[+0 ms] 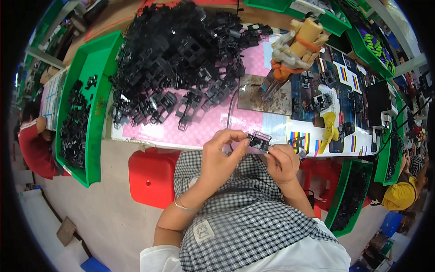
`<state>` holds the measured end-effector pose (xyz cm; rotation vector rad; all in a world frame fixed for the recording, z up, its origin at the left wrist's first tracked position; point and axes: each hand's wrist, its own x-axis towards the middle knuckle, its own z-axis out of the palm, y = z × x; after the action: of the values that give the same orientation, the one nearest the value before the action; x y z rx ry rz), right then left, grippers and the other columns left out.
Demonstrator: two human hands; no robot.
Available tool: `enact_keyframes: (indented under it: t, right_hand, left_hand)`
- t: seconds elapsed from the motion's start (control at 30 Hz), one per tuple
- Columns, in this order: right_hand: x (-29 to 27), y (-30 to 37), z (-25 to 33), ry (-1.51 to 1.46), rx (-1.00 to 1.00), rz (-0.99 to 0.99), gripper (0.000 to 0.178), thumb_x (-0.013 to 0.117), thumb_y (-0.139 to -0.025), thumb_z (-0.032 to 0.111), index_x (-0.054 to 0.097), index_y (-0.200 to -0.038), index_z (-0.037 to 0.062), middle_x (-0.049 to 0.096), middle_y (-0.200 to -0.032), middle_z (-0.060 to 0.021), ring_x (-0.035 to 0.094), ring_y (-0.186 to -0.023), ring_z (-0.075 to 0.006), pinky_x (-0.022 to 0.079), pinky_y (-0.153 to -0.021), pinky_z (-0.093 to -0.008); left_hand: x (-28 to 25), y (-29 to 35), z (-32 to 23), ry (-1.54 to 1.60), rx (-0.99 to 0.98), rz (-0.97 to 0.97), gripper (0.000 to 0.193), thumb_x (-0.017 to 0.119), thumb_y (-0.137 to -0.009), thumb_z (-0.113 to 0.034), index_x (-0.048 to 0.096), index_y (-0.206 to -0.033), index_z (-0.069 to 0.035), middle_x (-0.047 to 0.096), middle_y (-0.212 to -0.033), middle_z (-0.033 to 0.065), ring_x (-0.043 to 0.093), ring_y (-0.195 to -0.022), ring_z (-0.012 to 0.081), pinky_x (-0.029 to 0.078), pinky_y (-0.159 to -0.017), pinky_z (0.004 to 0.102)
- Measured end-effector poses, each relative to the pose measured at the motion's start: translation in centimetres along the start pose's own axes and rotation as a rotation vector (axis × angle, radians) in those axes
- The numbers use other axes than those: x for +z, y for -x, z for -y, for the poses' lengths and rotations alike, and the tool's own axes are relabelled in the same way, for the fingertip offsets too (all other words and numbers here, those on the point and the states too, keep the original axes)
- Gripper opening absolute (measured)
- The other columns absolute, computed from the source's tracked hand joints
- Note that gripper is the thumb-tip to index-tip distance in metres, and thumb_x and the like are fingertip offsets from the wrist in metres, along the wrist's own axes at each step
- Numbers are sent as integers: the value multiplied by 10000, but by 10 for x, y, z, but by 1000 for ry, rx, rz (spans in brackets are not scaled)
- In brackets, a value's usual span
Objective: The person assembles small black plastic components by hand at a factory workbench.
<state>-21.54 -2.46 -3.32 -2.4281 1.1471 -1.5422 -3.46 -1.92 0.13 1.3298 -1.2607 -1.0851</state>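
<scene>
Black plastic part [260,143], one, at the near edge of the desk [192,137], pinched between left fingers [237,154] and right fingers [280,156], barely parted; heap of similar parts [176,52], large, apparently remaining; completed count, cannot tell.

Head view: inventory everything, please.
Held part: one, black, in both hands
Heaped parts: many, black, table's left
Cover: one, pink, under heaped parts
Metal plate: one, grey-brown, right of heaped parts
Wrapped bundle: one, cream-orange, above plate
Scrap: one, yellow, table's right
Bins: several, green, around table
Stool: at least one, red, left
Co-worker: at least one, red sleeve, far left
Apron: one, checked, worn
Left hand: one, bare, centre
Right hand: one, bare, centre
</scene>
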Motion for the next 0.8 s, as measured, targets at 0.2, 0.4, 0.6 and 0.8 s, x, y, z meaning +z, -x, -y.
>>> enact_keyframes:
  t: [0.2, 0.4, 0.6, 0.8]
  right_hand:
    - [-3, 3, 0, -46, 214, -116, 282, 701, -693, -52, 593, -947, 3, 626, -806, -123, 611, -668, -241, 493, -579, -282]
    - [-8, 17, -12, -266, 662, -324, 182, 642, -801, -20, 579, -972, -29, 602, -865, -77, 568, -684, -113, 473, -629, -228]
    - [-26, 11, -13, -546, 961, -532, 183, 613, -847, 21, 575, -1017, -32, 608, -860, -35, 559, -692, -68, 460, -594, -195]
    - [-27, 14, -4, -627, 984, -549, 187, 612, -846, 21, 568, -1023, -22, 605, -857, -31, 560, -709, -62, 488, -600, -197]
  left_hand:
    - [2, -2, 2, -127, 35, 10, 78, 642, -816, -65, 640, -857, 1, 638, -764, 78, 576, -742, 159, 450, -682, 266]
    - [-5, 11, 17, -77, -128, 240, 190, 603, -854, -64, 589, -676, -3, 580, -652, 24, 547, -677, 99, 436, -655, 232]
    - [12, 7, -1, -158, 123, 494, 56, 660, -785, -34, 618, -789, 2, 615, -779, 64, 583, -771, 133, 466, -681, 256]
    - [52, -16, -10, -14, 121, 391, 326, 662, -802, -65, 535, -1093, 9, 569, -1063, 102, 577, -948, 181, 487, -800, 291]
